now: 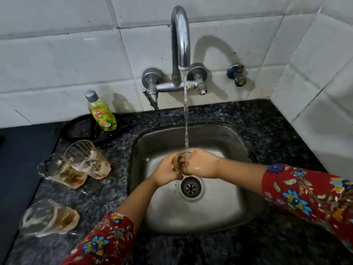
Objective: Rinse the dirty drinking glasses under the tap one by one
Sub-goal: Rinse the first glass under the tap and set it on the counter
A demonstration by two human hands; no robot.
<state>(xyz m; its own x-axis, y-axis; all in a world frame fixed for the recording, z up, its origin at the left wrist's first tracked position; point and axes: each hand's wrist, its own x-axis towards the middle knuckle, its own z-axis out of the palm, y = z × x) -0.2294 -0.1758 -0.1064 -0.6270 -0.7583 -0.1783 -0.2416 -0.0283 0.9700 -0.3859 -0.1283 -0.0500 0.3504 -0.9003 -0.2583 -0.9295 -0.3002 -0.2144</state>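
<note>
Wall: white glazed tile wall [57, 54] with dark grout lines; it turns a corner at the right.
Bench: dark speckled polished granite bench [277, 131].
Sink: rectangular brushed stainless-steel sink [219, 217] sunk into the bench near its back right corner, with a round perforated drain [191, 187] in its floor.
Tap: curved chrome wall tap [180, 35] over the sink's back edge. A thin stream of water [185, 111] falls from it.
Waiting glasses: three clear smeared tumblers with brown and white residue sit on the bench left of the sink. Two [87, 159] [61, 172] touch toward the back; one [49, 219] sits apart near the front edge.
Left hand: left hand [166, 172] over the sink's middle, its fingers [172, 157] curled round the held glass.
Right hand: right hand [200, 165], wet, its fingers [188, 165] wrapped round the same glass from the other side.
Held glass: small clear brown-stained drinking glass [180, 162] between both hands, directly under the stream and above the drain.
Bottle: yellow-green plastic dish-soap bottle [102, 113] with a grey cap, on a black round tray [80, 129] at the bench's back edge.
</note>
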